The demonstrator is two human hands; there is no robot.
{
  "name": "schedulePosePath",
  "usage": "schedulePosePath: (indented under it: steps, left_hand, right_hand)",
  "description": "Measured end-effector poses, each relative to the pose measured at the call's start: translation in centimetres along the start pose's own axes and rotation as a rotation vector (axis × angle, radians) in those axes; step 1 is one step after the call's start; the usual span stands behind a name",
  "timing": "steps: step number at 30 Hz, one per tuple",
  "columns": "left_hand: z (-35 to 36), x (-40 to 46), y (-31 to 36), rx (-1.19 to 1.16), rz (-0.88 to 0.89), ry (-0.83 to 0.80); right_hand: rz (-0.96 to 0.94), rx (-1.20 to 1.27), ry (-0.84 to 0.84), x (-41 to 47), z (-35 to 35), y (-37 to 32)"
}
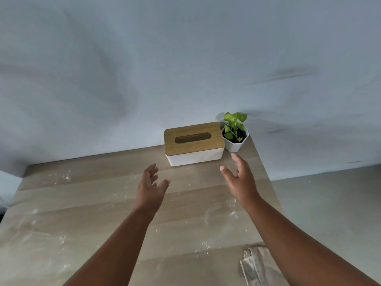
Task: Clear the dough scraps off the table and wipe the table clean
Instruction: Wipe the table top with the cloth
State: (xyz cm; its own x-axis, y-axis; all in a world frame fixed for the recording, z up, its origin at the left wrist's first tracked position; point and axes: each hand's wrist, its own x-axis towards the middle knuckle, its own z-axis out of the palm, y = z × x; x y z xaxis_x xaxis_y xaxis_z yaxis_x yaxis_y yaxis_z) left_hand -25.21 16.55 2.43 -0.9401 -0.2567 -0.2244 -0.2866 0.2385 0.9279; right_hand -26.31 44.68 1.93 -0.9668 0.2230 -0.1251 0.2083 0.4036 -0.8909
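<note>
Over the wooden worktop (pixel 82 203), both hands were raised with fingers spread and relaxed, holding nothing: the left hand (pixel 151 185) and the right hand (pixel 240 178) hovered just in front of a tissue box (pixel 193 144) with a wooden lid. A small potted plant (pixel 235 134) stood just beside the box at the far corner. White flour and dough specks (pixel 64 177) were scattered across the surface. A folded cloth (pixel 254 267) lay at the near right edge, partly hidden by the right forearm.
</note>
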Motion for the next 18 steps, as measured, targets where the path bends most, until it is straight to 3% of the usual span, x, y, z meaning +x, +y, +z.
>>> schedulePosePath:
  steps: [7,18]
  left_hand:
    - [-0.7,-4.3,-2.8,-0.002,-0.008,-0.047]
    - [-3.3,-16.2,-8.4,0.221,0.034,-0.104]
  right_hand:
    - [0.025,-0.059,-0.015,-6.6,-0.9,2.5]
    - [-0.025,-0.287,-0.04,-18.4,-4.7,8.2]
